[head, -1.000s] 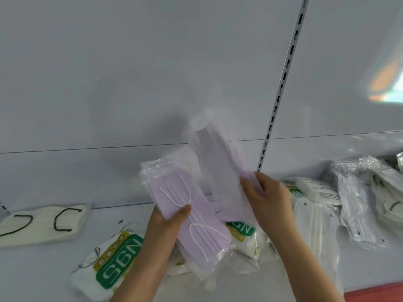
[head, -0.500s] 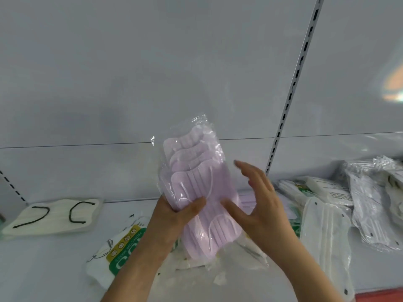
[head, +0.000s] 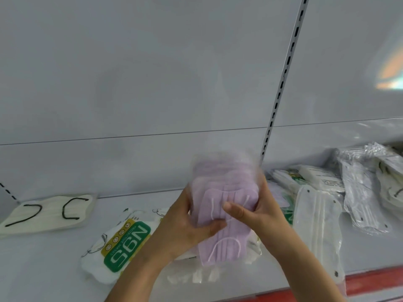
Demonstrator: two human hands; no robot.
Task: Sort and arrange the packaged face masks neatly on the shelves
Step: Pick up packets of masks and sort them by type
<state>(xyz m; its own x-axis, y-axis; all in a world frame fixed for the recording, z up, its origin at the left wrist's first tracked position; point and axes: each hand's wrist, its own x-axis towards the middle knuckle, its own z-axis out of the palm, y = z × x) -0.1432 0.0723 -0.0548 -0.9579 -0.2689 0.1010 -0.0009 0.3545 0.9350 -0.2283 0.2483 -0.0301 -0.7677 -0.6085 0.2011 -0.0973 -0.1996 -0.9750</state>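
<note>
Two hands, my left hand (head: 187, 227) and right hand (head: 259, 212), clamp the purple mask packs (head: 224, 205) above the shelf's (head: 43, 258) middle; light, floppy, slippery film, so I'd grip the side edges.

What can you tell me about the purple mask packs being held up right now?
The purple mask packs are pale lilac pleated masks with white ear loops, sealed in clear plastic sleeves and gathered into one stack. The stack stands roughly upright, above the shelf and in front of its back panel; its top is motion-blurred. The left hand grips its left edge, and the right hand grips its right side, thumb across the front.
</note>
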